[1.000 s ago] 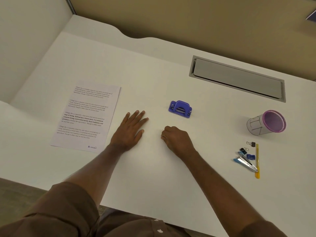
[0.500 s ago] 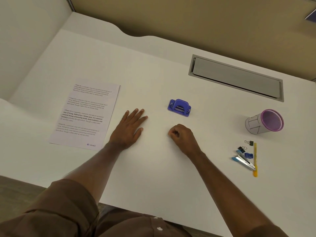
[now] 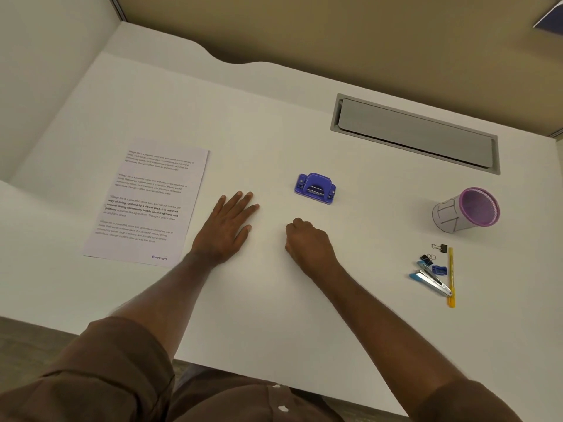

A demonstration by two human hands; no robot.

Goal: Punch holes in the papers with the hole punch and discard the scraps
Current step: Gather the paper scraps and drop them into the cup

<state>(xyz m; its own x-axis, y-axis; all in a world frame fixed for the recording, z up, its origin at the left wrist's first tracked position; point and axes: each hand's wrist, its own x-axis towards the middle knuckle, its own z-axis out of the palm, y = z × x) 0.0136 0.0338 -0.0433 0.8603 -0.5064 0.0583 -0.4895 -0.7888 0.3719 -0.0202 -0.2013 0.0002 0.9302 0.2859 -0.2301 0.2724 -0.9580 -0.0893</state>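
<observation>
White desk (image 3: 274,315) carries everything needed, and nothing is punched yet. The left hand (image 3: 227,228) lies flat, fingers spread, holding nothing, just beside the printed paper (image 3: 146,202) to its left. The right hand (image 3: 309,243) is curled into a loose fist, knuckles on the desk, apparently empty, with the purple hole punch (image 3: 315,187) near and just beyond it. Judging from this, the step in hand is bringing paper and punch together. Slide the sheet across with the flat left palm, square 1 edge fully into the punch's slot, then press straight down. A tipped pink-rimmed cup (image 3: 466,210) and small stationery (image 3: 435,272) sit well apart on the right.
</observation>
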